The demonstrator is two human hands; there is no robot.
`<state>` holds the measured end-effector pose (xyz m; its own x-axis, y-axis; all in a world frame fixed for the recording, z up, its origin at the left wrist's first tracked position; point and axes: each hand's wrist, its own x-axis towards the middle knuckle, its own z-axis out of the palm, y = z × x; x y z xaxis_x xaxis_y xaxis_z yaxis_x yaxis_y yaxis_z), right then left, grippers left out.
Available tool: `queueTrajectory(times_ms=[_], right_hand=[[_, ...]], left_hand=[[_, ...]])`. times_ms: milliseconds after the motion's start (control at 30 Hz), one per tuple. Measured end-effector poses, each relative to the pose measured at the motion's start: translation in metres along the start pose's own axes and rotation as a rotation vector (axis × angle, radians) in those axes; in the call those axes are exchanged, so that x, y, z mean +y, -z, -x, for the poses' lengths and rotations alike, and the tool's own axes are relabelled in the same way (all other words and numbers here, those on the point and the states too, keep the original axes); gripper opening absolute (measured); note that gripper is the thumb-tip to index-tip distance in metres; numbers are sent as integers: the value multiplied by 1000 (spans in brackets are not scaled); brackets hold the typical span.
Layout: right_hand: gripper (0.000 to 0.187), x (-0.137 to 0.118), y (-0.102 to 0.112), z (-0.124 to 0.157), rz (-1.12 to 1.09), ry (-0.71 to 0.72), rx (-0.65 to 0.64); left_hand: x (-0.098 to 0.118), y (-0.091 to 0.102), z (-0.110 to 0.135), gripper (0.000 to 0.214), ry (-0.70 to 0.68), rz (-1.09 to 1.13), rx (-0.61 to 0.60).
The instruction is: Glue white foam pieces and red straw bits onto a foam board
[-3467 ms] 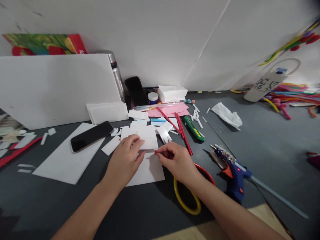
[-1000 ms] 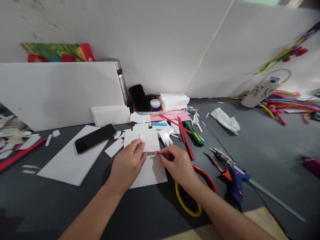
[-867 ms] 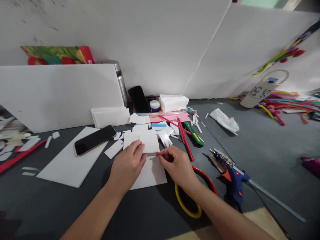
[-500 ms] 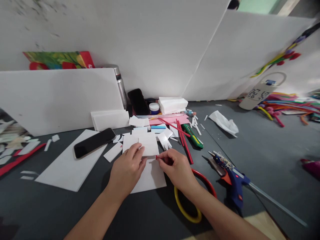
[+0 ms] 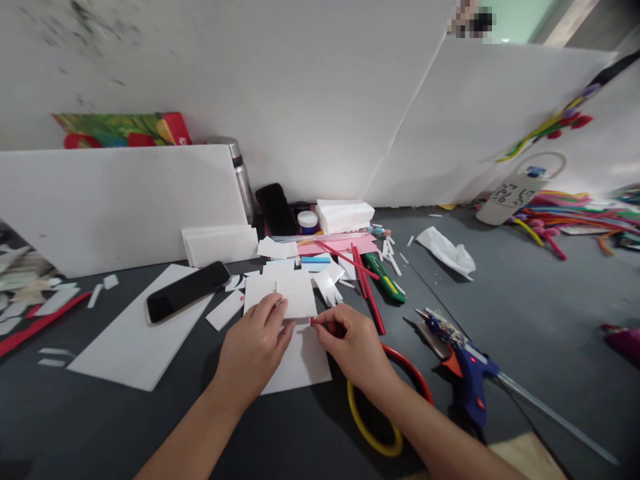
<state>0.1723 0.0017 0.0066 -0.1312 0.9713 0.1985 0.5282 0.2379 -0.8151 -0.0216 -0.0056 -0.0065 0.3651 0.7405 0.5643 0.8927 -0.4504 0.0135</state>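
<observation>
My left hand (image 5: pixel 256 350) is closed on the left side of a small white foam-like card (image 5: pixel 299 293), thumb at its near edge and fingers over the top. At the card's near right corner, my right hand (image 5: pixel 354 341) pinches a tiny red piece (image 5: pixel 313 321) between thumb and forefinger. Whether that piece touches the card I cannot tell. Beneath both hands lies a larger white sheet (image 5: pixel 306 363). A red and yellow ring (image 5: pixel 354 410) lies partly under my right forearm. Red sticks (image 5: pixel 374 303) and a green utility knife (image 5: pixel 384 279) rest just beyond my right hand.
A blue glue gun (image 5: pixel 470 380) with a clear stick lies at the right. On the left, a black phone (image 5: pixel 187 293) rests on white sheets (image 5: pixel 137 340). Crumpled tissue (image 5: pixel 447 252), a white bottle (image 5: pixel 510 197) and a steel flask (image 5: pixel 243 180) stand or lie farther back.
The view has tilted slightly, so everything sits a little lower. Both hands keep their grips, with hardly any movement against the card.
</observation>
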Motion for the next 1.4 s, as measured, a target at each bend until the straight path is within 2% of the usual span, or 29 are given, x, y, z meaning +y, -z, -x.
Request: queueTrajectory(times_ms=[1400], right_hand=[[10, 5, 0, 0, -14, 29, 18]], left_hand=[[1, -2, -2, 28, -28, -56, -13]])
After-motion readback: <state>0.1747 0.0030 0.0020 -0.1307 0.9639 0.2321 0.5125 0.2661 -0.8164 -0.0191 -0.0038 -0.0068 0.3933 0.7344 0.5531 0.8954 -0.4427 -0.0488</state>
